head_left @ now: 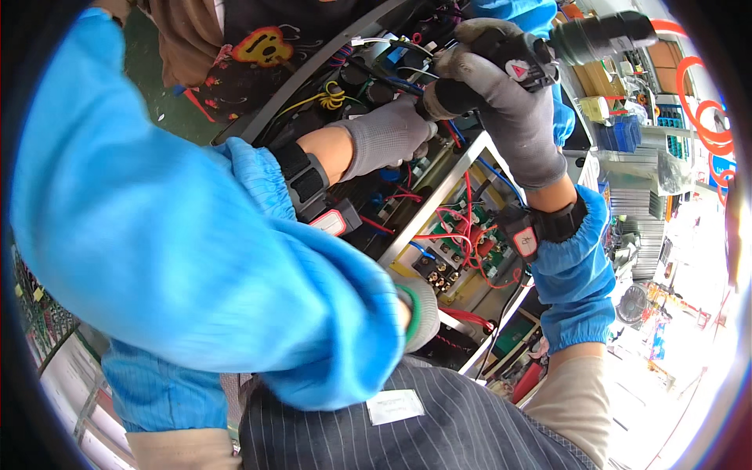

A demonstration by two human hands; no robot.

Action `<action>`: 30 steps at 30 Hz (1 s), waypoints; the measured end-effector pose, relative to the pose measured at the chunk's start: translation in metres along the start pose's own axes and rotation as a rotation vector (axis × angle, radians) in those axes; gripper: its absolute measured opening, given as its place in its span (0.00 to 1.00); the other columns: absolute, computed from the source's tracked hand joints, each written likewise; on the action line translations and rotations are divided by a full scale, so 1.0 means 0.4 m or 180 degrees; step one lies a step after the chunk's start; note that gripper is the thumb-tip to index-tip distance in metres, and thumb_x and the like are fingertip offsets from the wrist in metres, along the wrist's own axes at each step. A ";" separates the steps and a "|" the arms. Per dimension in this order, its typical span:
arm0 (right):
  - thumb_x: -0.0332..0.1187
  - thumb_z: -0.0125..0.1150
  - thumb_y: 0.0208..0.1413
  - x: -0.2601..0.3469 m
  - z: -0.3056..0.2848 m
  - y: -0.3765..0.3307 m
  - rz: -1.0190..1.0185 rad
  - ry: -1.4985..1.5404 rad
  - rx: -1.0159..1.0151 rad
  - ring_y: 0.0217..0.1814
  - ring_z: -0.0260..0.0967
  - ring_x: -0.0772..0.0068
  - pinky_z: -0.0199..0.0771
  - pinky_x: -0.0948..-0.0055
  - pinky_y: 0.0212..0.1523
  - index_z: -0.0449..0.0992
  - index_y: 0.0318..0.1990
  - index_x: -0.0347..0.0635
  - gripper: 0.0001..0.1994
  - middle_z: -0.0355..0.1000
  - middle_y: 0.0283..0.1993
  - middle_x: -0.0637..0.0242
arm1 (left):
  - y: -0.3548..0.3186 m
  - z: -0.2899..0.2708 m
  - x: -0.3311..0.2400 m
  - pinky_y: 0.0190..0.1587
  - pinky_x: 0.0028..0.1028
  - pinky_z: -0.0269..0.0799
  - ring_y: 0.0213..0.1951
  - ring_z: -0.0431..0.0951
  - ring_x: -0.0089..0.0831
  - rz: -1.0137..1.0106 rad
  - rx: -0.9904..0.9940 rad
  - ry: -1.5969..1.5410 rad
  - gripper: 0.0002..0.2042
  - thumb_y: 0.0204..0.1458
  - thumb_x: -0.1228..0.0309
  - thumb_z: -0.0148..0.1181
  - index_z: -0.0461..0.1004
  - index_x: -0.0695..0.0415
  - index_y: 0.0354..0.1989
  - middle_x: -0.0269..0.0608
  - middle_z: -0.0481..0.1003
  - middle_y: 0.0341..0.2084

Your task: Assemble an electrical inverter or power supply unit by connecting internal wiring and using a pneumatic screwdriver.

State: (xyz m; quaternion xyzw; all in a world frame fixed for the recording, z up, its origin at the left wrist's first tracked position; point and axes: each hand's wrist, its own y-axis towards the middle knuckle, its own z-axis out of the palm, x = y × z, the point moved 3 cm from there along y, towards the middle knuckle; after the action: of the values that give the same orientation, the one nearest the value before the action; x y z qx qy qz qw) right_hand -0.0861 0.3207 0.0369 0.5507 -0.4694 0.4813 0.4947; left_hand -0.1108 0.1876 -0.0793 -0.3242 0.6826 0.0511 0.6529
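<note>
My right hand (505, 102), in a grey glove, is closed around a dark power driver (526, 63). Its thick black end (603, 37) points to the upper right and its nose (452, 99) to the lower left. Right at the nose is my left hand (388, 137), also gloved, fingers bent together; what they grip is hidden. Both hands are over an open metal housing full of wiring, with a pale frame bar (435, 200) crossing it. Red wires (468, 227) and a green circuit board (486, 223) lie below my right wrist.
A co-worker's blue sleeve (188, 243) crosses over my left arm, ending in a gloved hand (423, 313) with a green cuff. Another blue sleeve (517, 9) is behind the driver. A coiled yellow wire (331, 97) lies in the housing. Shelves with blue bins (619, 133) and an orange coiled hose (709, 129) are at right.
</note>
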 end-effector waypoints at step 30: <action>0.26 0.71 0.59 0.021 -0.004 0.022 -0.0189 0.0300 -0.0095 0.45 0.78 0.78 0.82 0.74 0.49 0.78 0.55 0.36 0.17 0.80 0.45 0.68 | -0.049 0.066 0.014 0.22 0.24 0.59 0.18 0.65 0.20 -0.0868 -0.0604 -0.2256 0.12 0.59 0.57 0.67 0.78 0.51 0.31 0.27 0.70 0.19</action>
State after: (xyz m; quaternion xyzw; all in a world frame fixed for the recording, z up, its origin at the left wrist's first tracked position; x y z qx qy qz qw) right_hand -0.0941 0.3213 0.0463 0.5337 -0.4362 0.4847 0.5385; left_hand -0.0779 0.1833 -0.0813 -0.4332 0.3577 0.1356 0.8161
